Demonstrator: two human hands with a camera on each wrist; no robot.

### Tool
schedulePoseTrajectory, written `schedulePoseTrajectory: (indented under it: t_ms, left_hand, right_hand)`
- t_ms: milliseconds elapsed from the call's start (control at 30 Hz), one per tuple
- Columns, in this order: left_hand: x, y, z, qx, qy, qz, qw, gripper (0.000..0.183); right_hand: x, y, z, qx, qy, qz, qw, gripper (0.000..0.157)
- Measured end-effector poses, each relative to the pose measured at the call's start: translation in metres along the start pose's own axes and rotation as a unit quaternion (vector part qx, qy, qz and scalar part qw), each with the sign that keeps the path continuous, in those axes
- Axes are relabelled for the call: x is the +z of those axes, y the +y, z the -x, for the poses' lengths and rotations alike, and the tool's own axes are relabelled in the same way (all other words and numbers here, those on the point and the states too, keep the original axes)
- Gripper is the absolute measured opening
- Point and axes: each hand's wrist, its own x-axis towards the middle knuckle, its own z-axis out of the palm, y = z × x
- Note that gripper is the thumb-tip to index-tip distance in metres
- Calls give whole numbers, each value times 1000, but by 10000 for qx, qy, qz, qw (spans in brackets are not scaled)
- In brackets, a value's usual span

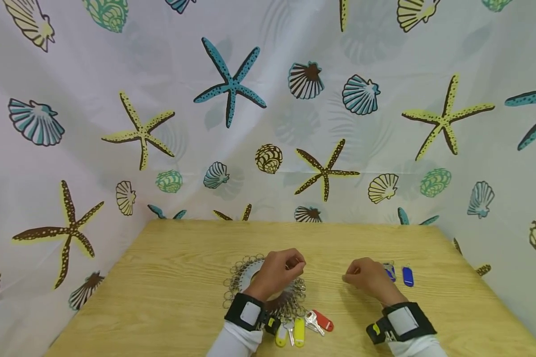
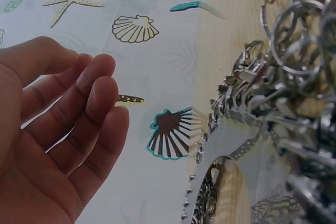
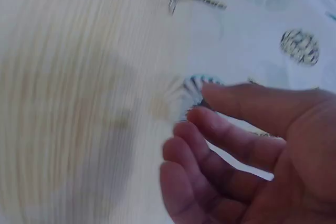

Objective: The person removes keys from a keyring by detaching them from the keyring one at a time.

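Note:
My left hand (image 1: 274, 272) hovers over a flat shiny disc (image 1: 246, 278) with a hole in its middle. Many metal rings (image 2: 296, 40) crowd round the disc's rim. In the left wrist view this hand's fingers are loosely bent, with nothing held. To the right, my right hand (image 1: 370, 278) is above the wooden table, its fingers also loosely curled and holding nothing in the right wrist view. Just beyond it lie a blue key tag (image 1: 408, 276) and a second blue tag (image 1: 390, 271) with metal on it, partly hidden by the hand.
In front of the disc lie two yellow key tags (image 1: 299, 331), a red key tag (image 1: 323, 321) and silver keys (image 1: 312, 320). A white cloth (image 1: 277, 124) printed with shells and starfish rises behind the wooden table (image 1: 169, 287) and along both sides.

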Motion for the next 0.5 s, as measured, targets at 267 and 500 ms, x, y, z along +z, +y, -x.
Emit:
schedulePoseTrajectory:
  t_ms: [267, 500]
  left_hand:
    - [-5, -2, 3, -186, 3, -27, 9998, 8]
    - [-6, -7, 4, -90, -112, 28, 9999, 14]
  right_hand:
    - [13, -45, 3, -868, -1177, -539, 9878, 6]
    - [31, -66, 3, -1063, -1328, -500, 9842, 8]
